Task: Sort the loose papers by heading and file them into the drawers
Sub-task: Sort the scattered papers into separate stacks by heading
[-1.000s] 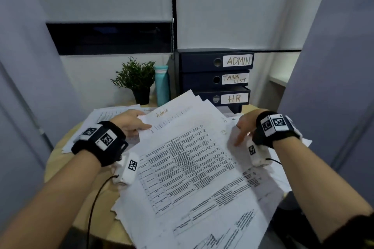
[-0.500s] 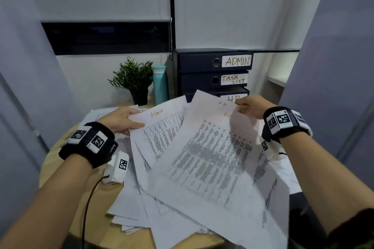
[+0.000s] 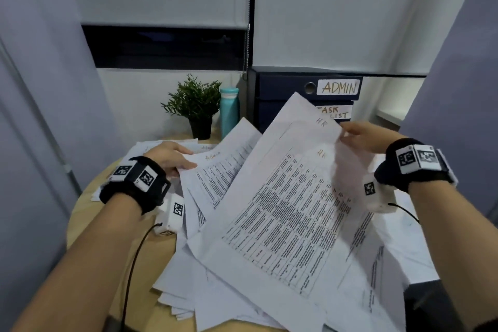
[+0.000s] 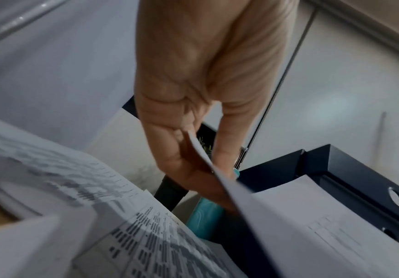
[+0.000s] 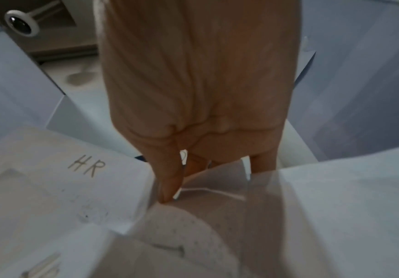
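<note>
A heap of printed papers [image 3: 242, 291] covers the round wooden table [image 3: 89, 210]. My right hand [image 3: 358, 135] pinches the top right corner of sheets headed HR [image 3: 285, 210] and holds them tilted up off the heap; the right wrist view shows the HR heading [image 5: 84, 166] beside my thumb. My left hand [image 3: 172, 156] pinches the top left edge of a sheet headed Admin [image 3: 223, 170], its edge held between thumb and fingers [image 4: 193, 169]. Behind stands the dark drawer unit [image 3: 280, 94] with ADMIN and TASK LIST labels showing; its lowest drawer is hidden by the raised papers.
A small potted plant [image 3: 196, 105] and a teal bottle [image 3: 229, 113] stand at the back of the table, left of the drawers. More sheets [image 3: 151, 148] lie under my left hand. Grey partitions close in on both sides.
My right hand rose from resting on the heap to lift the HR sheets by their top corner toward the drawers. My left hand stayed on the Admin sheet, which has tilted up.
</note>
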The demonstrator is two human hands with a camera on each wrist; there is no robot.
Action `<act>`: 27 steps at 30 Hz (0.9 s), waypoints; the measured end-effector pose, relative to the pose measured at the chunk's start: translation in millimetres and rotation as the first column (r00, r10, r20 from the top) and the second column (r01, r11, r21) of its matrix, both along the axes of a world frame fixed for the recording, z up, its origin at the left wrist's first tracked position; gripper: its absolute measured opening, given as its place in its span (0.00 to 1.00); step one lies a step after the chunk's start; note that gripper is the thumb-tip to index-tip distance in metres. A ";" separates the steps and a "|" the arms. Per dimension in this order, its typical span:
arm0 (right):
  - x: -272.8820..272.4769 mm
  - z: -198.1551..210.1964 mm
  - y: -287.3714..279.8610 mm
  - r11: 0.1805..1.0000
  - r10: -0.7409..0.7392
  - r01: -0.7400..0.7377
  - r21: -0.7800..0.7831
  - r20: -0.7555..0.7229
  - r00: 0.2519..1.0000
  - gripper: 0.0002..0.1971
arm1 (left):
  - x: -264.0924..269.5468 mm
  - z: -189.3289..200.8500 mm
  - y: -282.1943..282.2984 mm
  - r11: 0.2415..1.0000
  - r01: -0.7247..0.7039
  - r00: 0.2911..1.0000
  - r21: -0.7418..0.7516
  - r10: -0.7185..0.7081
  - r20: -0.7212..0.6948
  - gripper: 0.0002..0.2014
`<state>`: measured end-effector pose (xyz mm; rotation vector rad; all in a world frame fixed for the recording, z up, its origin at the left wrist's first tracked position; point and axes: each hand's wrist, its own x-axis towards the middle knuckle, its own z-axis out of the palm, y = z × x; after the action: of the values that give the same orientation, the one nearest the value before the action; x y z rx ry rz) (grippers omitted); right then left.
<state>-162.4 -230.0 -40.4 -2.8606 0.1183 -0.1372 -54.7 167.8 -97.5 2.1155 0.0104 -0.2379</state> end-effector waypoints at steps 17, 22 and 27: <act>19.4 -31.1 -0.1 0.993 -0.077 0.082 0.080 -0.071 0.995 0.12 | 25.3 -20.5 79.5 0.882 -0.354 0.930 -0.312 0.367 -0.016 0.21; 10.6 -41.9 20.3 0.986 -0.164 0.165 -0.013 -0.223 0.961 0.42 | -8.9 -15.8 66.1 0.938 -0.092 0.978 -0.336 0.021 -0.207 0.10; 5.3 -50.9 14.6 0.970 -0.224 0.193 -0.145 -0.249 0.942 0.37 | -20.5 -5.9 51.6 0.987 0.131 0.980 -0.098 -0.144 -0.136 0.16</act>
<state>-157.1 -215.4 -91.3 -2.9634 0.4840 0.2045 -75.2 219.4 -103.3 2.0092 -0.0611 -0.4639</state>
